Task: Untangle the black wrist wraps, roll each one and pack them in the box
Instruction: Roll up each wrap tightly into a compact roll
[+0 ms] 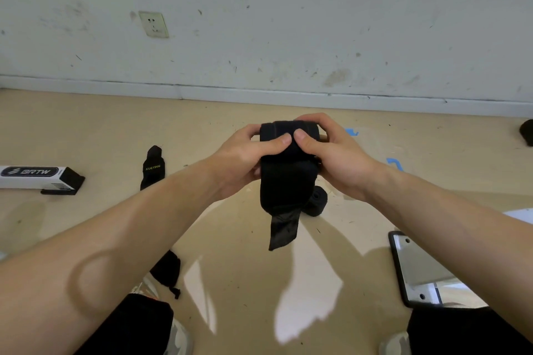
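Observation:
A black wrist wrap [284, 179] is held up over the floor, partly rolled at its top, its loose tail hanging down. My left hand [245, 158] grips the roll's left side, thumb on its front. My right hand [331, 153] grips the right side, thumb beside the left one. A rolled black wrap [317, 202] lies on the floor just behind the hanging tail. Another black wrap [153, 167] with yellow lettering lies to the left. The white and black box [37, 179] lies at the far left, its end open.
A small black pouch [167, 269] lies near my left knee. A dark-framed flat object [415, 268] rests at the lower right. Another black item [527, 132] sits at the right edge. Blue tape marks [395, 163] dot the floor. The wall stands close ahead.

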The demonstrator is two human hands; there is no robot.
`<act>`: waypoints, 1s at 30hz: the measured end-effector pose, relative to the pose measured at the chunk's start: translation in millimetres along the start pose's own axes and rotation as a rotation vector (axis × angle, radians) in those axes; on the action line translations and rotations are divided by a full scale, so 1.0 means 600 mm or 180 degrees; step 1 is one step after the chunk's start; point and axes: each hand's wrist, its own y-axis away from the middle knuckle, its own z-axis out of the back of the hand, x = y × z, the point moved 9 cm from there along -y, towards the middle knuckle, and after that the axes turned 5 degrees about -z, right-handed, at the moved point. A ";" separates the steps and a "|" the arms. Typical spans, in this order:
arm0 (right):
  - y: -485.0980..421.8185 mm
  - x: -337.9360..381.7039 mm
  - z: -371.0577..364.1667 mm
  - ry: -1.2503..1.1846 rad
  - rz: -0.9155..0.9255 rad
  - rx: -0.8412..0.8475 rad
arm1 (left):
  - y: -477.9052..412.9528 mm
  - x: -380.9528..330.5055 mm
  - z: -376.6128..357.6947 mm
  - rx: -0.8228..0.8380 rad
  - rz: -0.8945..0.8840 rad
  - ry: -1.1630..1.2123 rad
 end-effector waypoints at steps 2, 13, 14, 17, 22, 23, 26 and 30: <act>0.001 0.001 -0.001 0.0107 0.0058 -0.0006 | 0.004 0.005 -0.004 0.0033 0.0194 0.0090; 0.007 -0.016 -0.006 -0.0091 -0.0197 -0.0288 | -0.001 -0.018 0.038 -0.0671 0.0013 0.0692; 0.008 -0.015 -0.011 0.0004 -0.0178 -0.0181 | -0.001 -0.020 0.043 -0.0702 0.0001 0.0787; 0.013 -0.015 -0.025 0.0267 -0.0152 0.0063 | -0.002 -0.027 0.050 -0.0717 -0.0088 0.0947; 0.012 -0.022 -0.018 0.0655 -0.0111 -0.0101 | -0.004 -0.050 0.081 -0.0991 -0.0317 0.0860; 0.011 -0.022 -0.015 0.0699 -0.0124 -0.0197 | -0.003 -0.056 0.090 -0.1071 -0.0389 0.0855; 0.008 -0.025 -0.015 0.0533 -0.0162 -0.0236 | -0.006 -0.067 0.097 -0.1137 -0.0560 0.0746; 0.007 -0.036 -0.012 0.0329 -0.0288 -0.0175 | -0.007 -0.068 0.097 -0.1222 -0.0716 0.0591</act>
